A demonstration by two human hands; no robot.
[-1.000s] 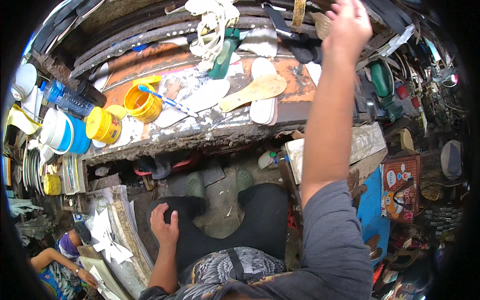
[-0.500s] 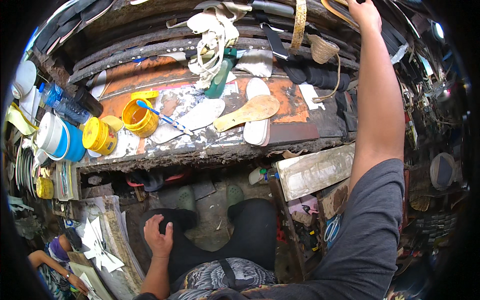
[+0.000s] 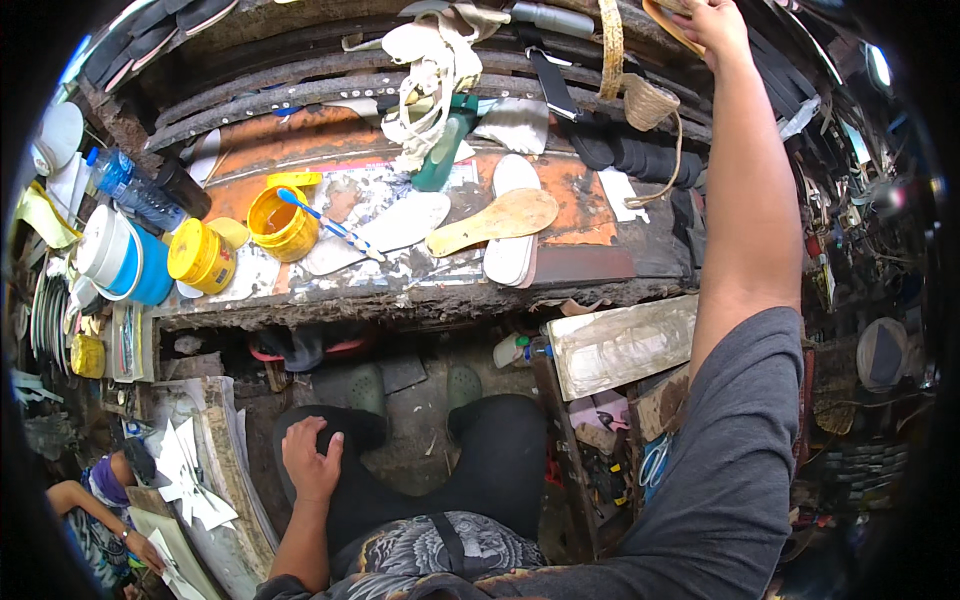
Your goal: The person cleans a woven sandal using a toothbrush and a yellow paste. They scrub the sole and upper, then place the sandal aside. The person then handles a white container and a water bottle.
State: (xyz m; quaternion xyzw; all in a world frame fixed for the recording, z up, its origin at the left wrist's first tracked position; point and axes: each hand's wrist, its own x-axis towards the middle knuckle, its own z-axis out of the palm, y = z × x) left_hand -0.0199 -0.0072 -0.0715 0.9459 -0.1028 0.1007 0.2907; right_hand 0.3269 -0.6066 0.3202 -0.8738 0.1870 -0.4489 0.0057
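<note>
Flat tan piece with a curved orange-tan edge (image 3: 672,26) is up at the far right side of the bench, by the rack; the head view cuts part of it off. Right hand (image 3: 715,28) is on or right at it, arm stretched full length, fingers bent toward the edge; whether they pinch it or only touch, I can't tell from here. Step in hand, as I'd judge it: getting hold of that piece. Next move seems to call for a sure finger grip on the edge and a clear path past the crowded stuff alongside. Piece looks thin and stiff, smooth along the rim; full outline and surface not visible. Near it: a straw-coloured woven strip (image 3: 611,48), a tan cone-shaped rope coil (image 3: 650,103) with a loose cord, then a row of black soles (image 3: 640,158) below. Further left on the orange, paint-flecked workbench (image 3: 590,215), a tan sole-shaped piece (image 3: 495,222) lies across a white sole (image 3: 513,262); another white sole (image 3: 415,215) beside. Open yellow plastic tub (image 3: 290,247) with brownish contents, blue-and-white toothbrush (image 3: 340,232) slanting from its rim. Left hand (image 3: 310,460) is idle, fingers loosely spread, nothing in it, at the left thigh of the black trousers (image 3: 500,460). Lower left, another person's arm (image 3: 95,505), over by white sheet cutouts (image 3: 195,485).
</note>
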